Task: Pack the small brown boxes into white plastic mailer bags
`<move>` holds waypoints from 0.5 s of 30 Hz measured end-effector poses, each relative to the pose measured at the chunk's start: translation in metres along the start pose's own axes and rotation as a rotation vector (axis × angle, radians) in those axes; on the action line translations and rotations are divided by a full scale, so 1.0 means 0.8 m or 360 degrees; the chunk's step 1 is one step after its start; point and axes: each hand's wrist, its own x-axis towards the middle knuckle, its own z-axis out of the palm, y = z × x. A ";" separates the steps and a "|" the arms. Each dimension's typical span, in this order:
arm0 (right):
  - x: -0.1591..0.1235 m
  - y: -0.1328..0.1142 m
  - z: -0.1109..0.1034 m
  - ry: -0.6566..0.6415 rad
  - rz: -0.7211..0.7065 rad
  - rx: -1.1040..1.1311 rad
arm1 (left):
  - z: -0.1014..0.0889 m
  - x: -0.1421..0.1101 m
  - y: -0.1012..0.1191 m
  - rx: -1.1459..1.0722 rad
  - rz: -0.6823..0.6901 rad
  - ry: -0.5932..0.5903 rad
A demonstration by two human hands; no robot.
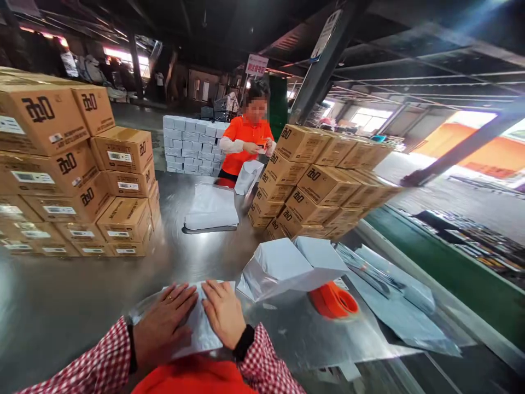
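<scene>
**Both palms flat on a grey mailer bag**

While the steel packing table (82, 306) spreads wide and shiny, cardboard cartons (61, 175) rise in a tall stack at its far left, and a lower stack of cartons (324, 183) stands at its far right. At the table's far end a co-worker in an orange shirt (246, 142) holds something small in both hands, with white boxes (192, 143) piled just beside. A flat pile of grey poly bags (211, 208) lies mid-table. Nearer, a packed grey parcel (287, 268) sits beside an orange tape dispenser (334, 300).

At the table's near edge lies the grey mailer bag (197, 328), flat, pale silver-grey, smooth plastic, slightly glossy. The left hand (164, 323) and right hand (223, 312) press on it, fingers spread and extended, grasping nothing.
</scene>
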 end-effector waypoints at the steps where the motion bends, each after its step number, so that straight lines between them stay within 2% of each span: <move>1: 0.001 0.011 0.014 0.0029 0.0098 0.0072 | 0.004 -0.002 -0.007 -0.0065 -0.0054 0.0010; 3: -0.003 0.030 0.033 0.0076 0.0269 0.0368 | 0.015 -0.008 -0.017 -0.0341 -0.0264 0.0100; 7: -0.017 0.050 0.060 0.0134 0.0607 0.1022 | 0.049 -0.017 -0.022 -0.1205 -0.0864 0.0482; 10: -0.019 0.053 0.082 0.0236 0.0762 0.1232 | 0.077 -0.016 -0.036 -0.1661 -0.1083 0.0720; 12: -0.017 0.055 0.095 0.0275 0.0890 0.1275 | 0.094 -0.012 -0.051 -0.1783 -0.1129 0.0710; 15: -0.012 0.059 0.110 0.0240 0.1024 0.1224 | 0.115 -0.010 -0.067 -0.1841 -0.1191 0.0570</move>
